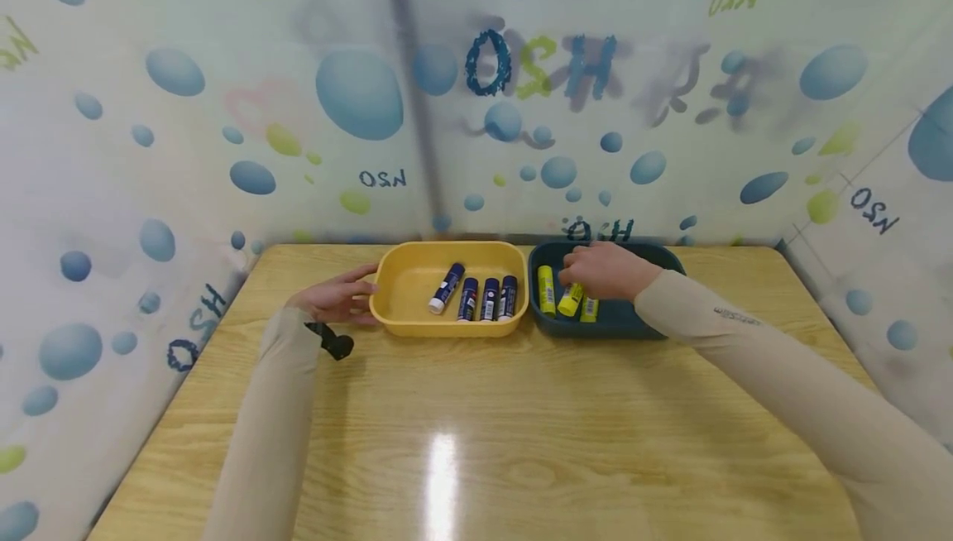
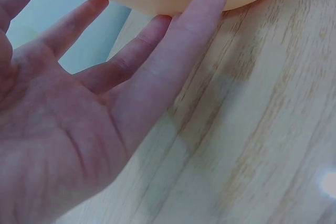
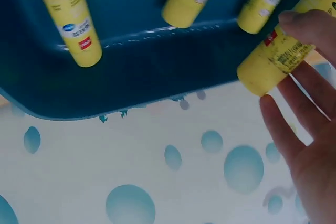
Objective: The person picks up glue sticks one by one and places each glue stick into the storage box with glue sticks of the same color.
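Note:
My right hand reaches over the dark blue tray. Between its thumb and fingers it holds a yellow glue stick, tilted, close to the tray's far rim in the right wrist view. Other yellow glue sticks lie in that tray, one apart from the rest. To the left, the yellow tray has several dark blue glue sticks in it, one lying slanted. My left hand rests against this tray's left side, its fingers spread and fairly straight along the outer wall.
Both trays stand side by side at the back of the wooden table. Right behind them hangs a white curtain printed with blue and green drops, which also closes off both sides. A black wrist device sits below the left hand.

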Motion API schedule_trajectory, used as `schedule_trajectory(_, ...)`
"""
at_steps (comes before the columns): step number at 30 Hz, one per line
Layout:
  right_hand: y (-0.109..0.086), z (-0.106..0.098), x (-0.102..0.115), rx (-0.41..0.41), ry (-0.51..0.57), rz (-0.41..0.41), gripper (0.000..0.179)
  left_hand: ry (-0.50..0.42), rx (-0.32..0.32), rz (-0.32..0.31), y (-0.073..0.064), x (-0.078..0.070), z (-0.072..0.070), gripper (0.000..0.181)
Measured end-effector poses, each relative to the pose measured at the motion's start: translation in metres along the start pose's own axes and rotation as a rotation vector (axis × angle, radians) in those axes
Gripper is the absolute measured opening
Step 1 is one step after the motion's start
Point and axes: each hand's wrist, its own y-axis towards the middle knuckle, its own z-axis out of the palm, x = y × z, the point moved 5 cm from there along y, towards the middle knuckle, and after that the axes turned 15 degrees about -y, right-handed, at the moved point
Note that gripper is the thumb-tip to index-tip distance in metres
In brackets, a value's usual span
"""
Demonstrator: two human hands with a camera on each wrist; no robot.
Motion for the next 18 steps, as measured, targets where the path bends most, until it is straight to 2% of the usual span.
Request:
schedule_trajectory(12, 0.018, 0.023, 0.019, 0.119, -0.209, -0.137, 0.03, -0.011, -0.03, -0.005, 0.0, 0.0, 0.0, 0.066)
schedule_trajectory(18, 0.02, 0.03, 0.022, 0.129, -0.185, -0.182, 0.029, -0.003, -0.023, -0.015, 0.0, 0.0, 0.001, 0.067)
